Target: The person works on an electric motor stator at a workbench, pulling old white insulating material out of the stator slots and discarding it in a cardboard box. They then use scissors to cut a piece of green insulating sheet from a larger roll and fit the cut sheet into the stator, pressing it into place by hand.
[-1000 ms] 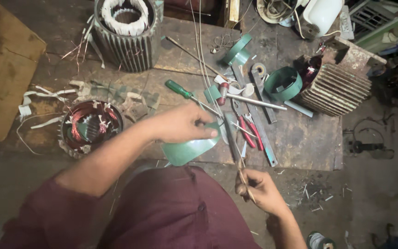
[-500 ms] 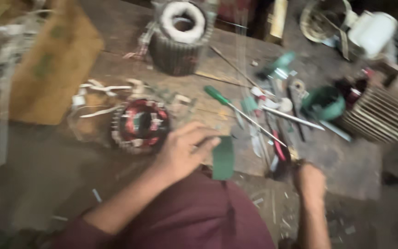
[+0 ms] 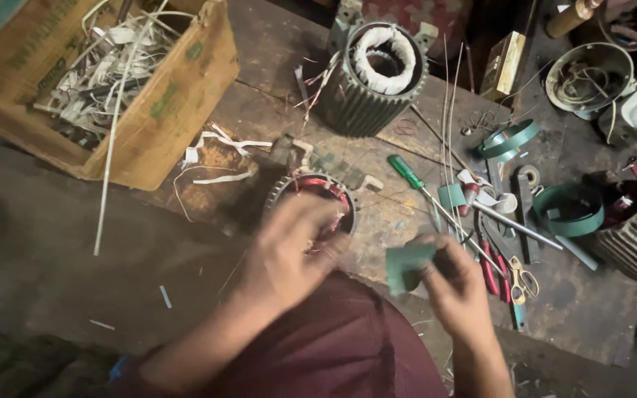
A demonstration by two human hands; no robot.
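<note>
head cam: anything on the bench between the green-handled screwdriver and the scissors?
Yes. In the head view, red-handled pliers and a metal rod lie between the green-handled screwdriver and the scissors.

A folded piece of green sheet (image 3: 407, 267) is pinched in the right hand (image 3: 455, 291), while the left hand (image 3: 289, 254) (blurred) is spread over a small stator with red windings (image 3: 317, 193) on the tabletop (image 3: 259, 110). A green-handled screwdriver (image 3: 407, 172) lies just beyond, and a cardboard box of scraps (image 3: 164, 103) sits to the left.
</note>
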